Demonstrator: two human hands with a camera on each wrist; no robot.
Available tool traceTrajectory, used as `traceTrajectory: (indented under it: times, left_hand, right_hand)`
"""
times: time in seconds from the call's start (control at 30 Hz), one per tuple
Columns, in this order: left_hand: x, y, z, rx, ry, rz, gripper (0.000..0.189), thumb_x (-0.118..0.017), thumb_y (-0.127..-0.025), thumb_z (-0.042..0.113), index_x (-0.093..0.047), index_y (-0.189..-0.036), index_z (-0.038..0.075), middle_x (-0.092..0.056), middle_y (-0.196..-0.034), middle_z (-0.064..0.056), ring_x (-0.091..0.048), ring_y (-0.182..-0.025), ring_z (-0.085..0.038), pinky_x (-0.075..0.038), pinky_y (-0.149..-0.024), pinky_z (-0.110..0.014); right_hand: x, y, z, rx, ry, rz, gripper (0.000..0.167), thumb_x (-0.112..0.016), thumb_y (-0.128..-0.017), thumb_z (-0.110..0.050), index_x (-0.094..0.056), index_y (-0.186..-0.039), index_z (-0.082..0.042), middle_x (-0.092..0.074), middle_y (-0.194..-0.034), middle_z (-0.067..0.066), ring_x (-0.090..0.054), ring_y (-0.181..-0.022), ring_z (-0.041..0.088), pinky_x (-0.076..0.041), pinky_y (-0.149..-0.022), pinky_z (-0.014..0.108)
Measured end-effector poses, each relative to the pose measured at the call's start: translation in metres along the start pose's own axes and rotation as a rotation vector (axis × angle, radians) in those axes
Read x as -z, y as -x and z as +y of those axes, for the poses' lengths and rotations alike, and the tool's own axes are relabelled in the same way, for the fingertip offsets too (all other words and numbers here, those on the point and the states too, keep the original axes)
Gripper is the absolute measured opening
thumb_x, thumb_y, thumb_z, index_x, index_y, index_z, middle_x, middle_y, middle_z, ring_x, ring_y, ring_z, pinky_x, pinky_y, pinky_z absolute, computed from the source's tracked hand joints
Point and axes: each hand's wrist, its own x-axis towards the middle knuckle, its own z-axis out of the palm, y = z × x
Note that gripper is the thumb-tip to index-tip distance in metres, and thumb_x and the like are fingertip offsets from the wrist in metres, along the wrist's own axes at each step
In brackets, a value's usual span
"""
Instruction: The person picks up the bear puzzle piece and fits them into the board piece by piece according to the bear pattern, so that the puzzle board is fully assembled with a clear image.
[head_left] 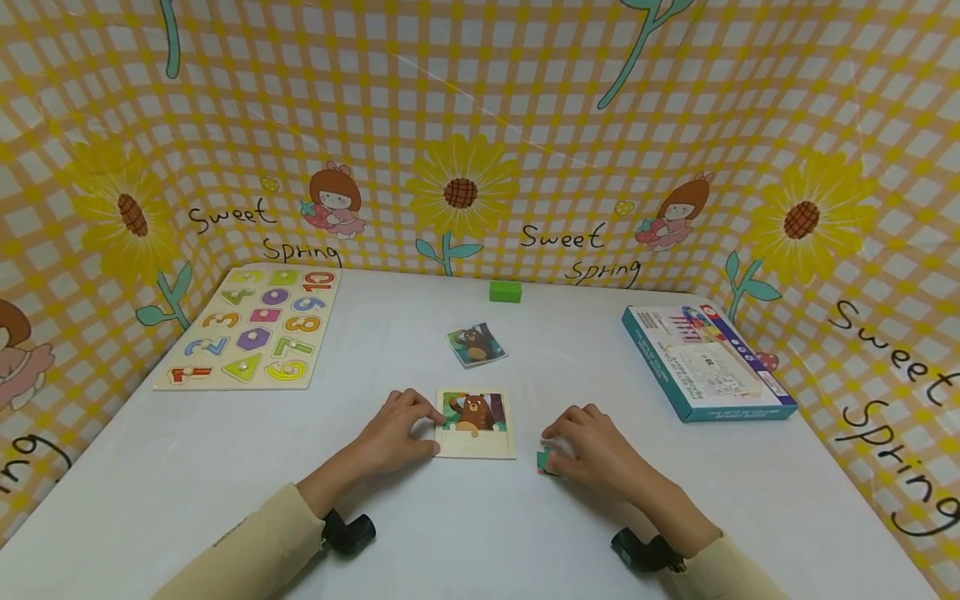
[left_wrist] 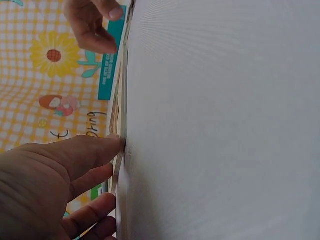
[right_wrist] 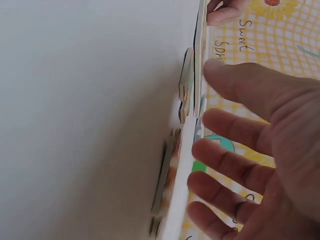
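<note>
A small wooden puzzle board (head_left: pixel 513 433) with a bear picture lies flat before me; the upper part of its frame is filled and a pale strip shows below. My left hand (head_left: pixel 393 433) rests thumb and fingertips at the board's left edge, touching it from the side. To the right of the board my right hand (head_left: pixel 600 450) hovers with fingers spread and slightly bent. Under its thumb a green puzzle piece (head_left: pixel 543 462) peeks out, partly hidden in the head view. The right wrist view shows loose pieces (right_wrist: pixel 186 75) lying on the table beneath the fingers, with nothing held.
Beyond the board lies a bear picture card (head_left: pixel 477 345), with a green block (head_left: pixel 506 292) farther back. A number and shape peg board (head_left: pixel 285 385) lies at the left. At the right is a teal-edged box (head_left: pixel 738 412). Patterned cloth (head_left: pixel 480 100) walls the table's back and sides.
</note>
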Motion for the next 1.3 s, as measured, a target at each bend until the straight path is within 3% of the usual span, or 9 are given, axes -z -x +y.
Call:
traceTrajectory:
  times: [0.3, 0.9, 1.3]
  left_hand:
    - [0.000, 0.000, 0.001, 0.011, 0.005, -0.016, 0.028, -0.077, -0.076, 0.019, -0.070, -0.103, 0.015, -0.055, -0.113, -0.005, -0.041, -0.105, -0.021, -0.039, -0.090, -0.040]
    - [0.001, -0.001, 0.000, 0.019, 0.015, -0.022, 0.028, -0.076, -0.077, 0.019, -0.069, -0.104, 0.016, -0.054, -0.115, -0.004, -0.041, -0.107, -0.021, -0.039, -0.092, -0.041]
    - [0.000, -0.001, -0.002, 0.021, 0.017, -0.027, 0.028, -0.075, -0.077, 0.019, -0.069, -0.104, 0.016, -0.054, -0.115, -0.004, -0.041, -0.108, -0.021, -0.039, -0.092, -0.041]
  right_hand:
    - [-0.001, 0.016, 0.007, -0.029, 0.006, -0.041, 0.031, -0.081, -0.071, -0.029, -0.069, -0.097, -0.018, -0.062, -0.102, -0.002, -0.043, -0.089, 0.012, -0.037, -0.078, 0.033]
    - [-0.005, 0.019, 0.014, -0.014, -0.056, -0.010, 0.021, -0.079, -0.074, -0.028, -0.069, -0.092, -0.026, -0.060, -0.101, -0.007, -0.039, -0.088, 0.009, -0.034, -0.074, 0.028]
    - [-0.003, 0.020, 0.014, -0.016, -0.096, 0.004, 0.021, -0.077, -0.076, -0.027, -0.069, -0.094, -0.025, -0.060, -0.100, -0.009, -0.039, -0.088, 0.008, -0.032, -0.071, 0.023]
